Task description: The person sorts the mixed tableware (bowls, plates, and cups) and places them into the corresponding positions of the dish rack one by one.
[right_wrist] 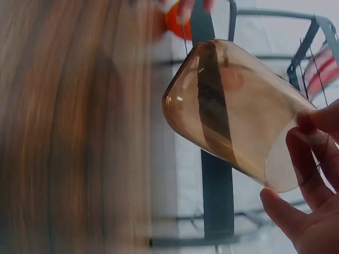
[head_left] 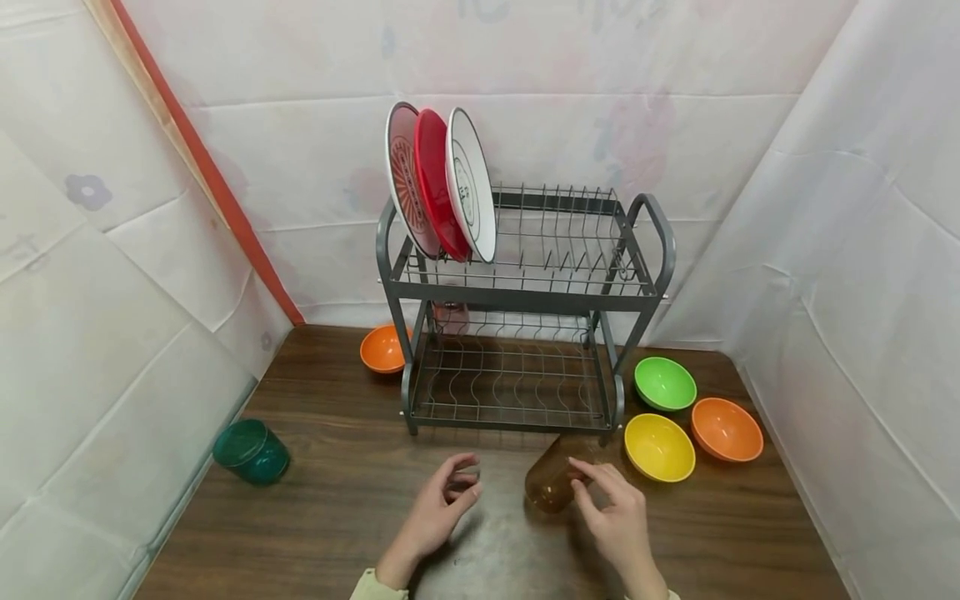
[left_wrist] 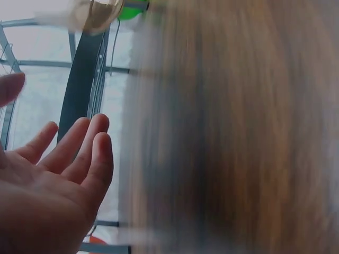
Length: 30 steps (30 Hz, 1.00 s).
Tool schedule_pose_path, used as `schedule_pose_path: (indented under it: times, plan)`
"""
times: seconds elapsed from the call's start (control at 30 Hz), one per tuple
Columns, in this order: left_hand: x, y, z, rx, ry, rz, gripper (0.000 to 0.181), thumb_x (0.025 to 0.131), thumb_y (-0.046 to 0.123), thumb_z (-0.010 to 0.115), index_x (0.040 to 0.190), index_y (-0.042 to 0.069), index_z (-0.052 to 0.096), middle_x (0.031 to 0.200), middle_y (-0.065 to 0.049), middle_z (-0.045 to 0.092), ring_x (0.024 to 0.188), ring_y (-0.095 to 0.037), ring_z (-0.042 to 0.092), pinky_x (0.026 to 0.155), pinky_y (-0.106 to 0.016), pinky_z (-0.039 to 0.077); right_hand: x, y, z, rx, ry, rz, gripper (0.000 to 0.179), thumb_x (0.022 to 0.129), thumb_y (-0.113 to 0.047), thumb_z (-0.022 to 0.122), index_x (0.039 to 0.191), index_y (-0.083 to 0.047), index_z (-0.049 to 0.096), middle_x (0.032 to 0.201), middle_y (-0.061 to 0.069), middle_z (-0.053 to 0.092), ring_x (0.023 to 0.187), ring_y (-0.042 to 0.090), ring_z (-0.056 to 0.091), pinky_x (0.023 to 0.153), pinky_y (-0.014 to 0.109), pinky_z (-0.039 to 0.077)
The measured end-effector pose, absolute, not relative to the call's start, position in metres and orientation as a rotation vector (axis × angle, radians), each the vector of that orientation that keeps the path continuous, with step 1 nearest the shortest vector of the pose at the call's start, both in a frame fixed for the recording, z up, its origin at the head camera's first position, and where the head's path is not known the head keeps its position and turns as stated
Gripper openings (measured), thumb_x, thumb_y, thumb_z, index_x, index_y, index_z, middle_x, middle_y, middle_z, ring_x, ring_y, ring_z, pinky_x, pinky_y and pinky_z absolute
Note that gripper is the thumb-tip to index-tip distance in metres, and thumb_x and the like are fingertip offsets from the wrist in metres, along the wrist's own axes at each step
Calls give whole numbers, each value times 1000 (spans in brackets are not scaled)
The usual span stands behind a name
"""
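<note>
- The right hand (head_left: 615, 512) has its fingers drawn in on the rim of a see-through amber-brown glass cup (head_left: 553, 479), holding it at the open end.
- This cup is tilted, its closed base pointing away from the right fingers, towards the left hand's side; whether the base touches the dark brown wood-grain desk (head_left: 337, 500) cannot be told.
- The left hand (head_left: 438, 508) has its fingers loosely curved and spread apart with nothing between them, to the left of the cup and apart from it.
- Beyond both hands' fingers stands a dark grey two-tier metal dish rack (head_left: 517, 294).
- On its upper tier, beyond the left fingers, a red-patterned plate with a pale rim (head_left: 405, 179), a plain red plate (head_left: 435, 183) and a white plate with line decoration (head_left: 471, 183) stand on edge.
- To the right of the right fingers are a round yellow bowl (head_left: 660, 447), a round green bowl (head_left: 665, 383) and a round orange bowl (head_left: 727, 429).
- Well left of the left fingers is a see-through teal cup (head_left: 252, 452); beyond those fingers, beside the rack, sits another orange bowl (head_left: 383, 349).
</note>
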<state>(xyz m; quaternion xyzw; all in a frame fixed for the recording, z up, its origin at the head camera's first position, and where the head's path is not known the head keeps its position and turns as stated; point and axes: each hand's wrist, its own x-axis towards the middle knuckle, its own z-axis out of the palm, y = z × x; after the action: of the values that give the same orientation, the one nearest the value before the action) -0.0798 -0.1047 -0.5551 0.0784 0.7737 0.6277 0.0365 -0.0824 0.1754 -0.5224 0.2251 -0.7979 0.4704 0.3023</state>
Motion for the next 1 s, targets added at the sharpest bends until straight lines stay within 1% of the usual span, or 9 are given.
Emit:
schedule_pose_path:
  times: [0.1, 0.2, 0.23, 0.3, 0.4, 0.63, 0.77, 0.9, 1.0]
  plan:
    - [-78, -98, -558, 323, 2334, 1918, 61, 95, 19, 69, 147, 4, 41, 144, -18, 50, 121, -37, 56, 90, -40, 50, -82, 162, -521, 647, -2103, 1288, 38, 75, 14, 78, 109, -1, 73, 88, 3, 72, 77, 15, 65, 72, 17, 49]
    - [-76, -92, -559, 400, 2322, 1874, 73, 93, 25, 71, 152, 6, 32, 148, -18, 46, 124, -36, 54, 93, -47, 48, -80, 152, -519, 683, -2107, 1333, 37, 77, 13, 77, 111, -1, 73, 90, 2, 72, 79, 15, 65, 74, 18, 50]
    - [-75, -91, -559, 421, 2318, 1868, 76, 92, 25, 72, 153, 5, 31, 148, -18, 46, 125, -36, 54, 93, -49, 48, -80, 149, -518, 688, -2115, 1346, 36, 78, 12, 77, 111, -1, 73, 90, 1, 71, 79, 15, 65, 74, 19, 50]
    - [-75, -88, -559, 450, 2309, 1850, 78, 92, 24, 73, 153, 4, 30, 148, -16, 47, 124, -34, 54, 93, -50, 48, -78, 145, -517, 693, -2131, 1377, 34, 81, 10, 76, 112, -2, 73, 91, 1, 71, 80, 15, 65, 75, 20, 51]
    - [-75, -83, -559, 463, 2299, 1829, 79, 90, 23, 75, 152, 3, 32, 144, -14, 51, 120, -30, 56, 91, -48, 49, -78, 141, -518, 681, -2166, 1411, 32, 83, 7, 75, 113, -4, 73, 92, 0, 71, 82, 14, 65, 76, 20, 51]
    - [-73, -75, -561, 442, 2309, 1780, 77, 87, 31, 79, 151, 16, 38, 131, -7, 57, 107, -19, 57, 83, -37, 51, -78, 135, -522, 672, -2171, 1443, 29, 85, 6, 74, 112, -4, 73, 93, 0, 71, 82, 13, 66, 75, 19, 51]
    - [-72, -75, -560, 382, 2343, 1781, 76, 85, 32, 81, 148, 16, 42, 125, -5, 58, 104, -18, 59, 81, -33, 50, -78, 133, -523, 677, -2165, 1430, 31, 84, 6, 75, 114, -4, 72, 94, -1, 71, 82, 13, 66, 76, 18, 51]
    - [-71, -79, -557, 367, 2369, 1787, 76, 83, 34, 82, 147, 15, 45, 125, -4, 59, 105, -18, 59, 82, -31, 51, -78, 133, -526, 695, -2133, 1416, 35, 82, 10, 74, 116, -2, 72, 95, 2, 72, 83, 15, 67, 76, 22, 52]
    - [-71, -81, -556, 373, 2385, 1789, 75, 83, 36, 82, 146, 15, 46, 128, -4, 58, 106, -18, 59, 83, -32, 51, -78, 134, -528, 693, -2124, 1411, 37, 82, 10, 74, 117, -2, 71, 95, 3, 72, 84, 15, 67, 78, 20, 51]
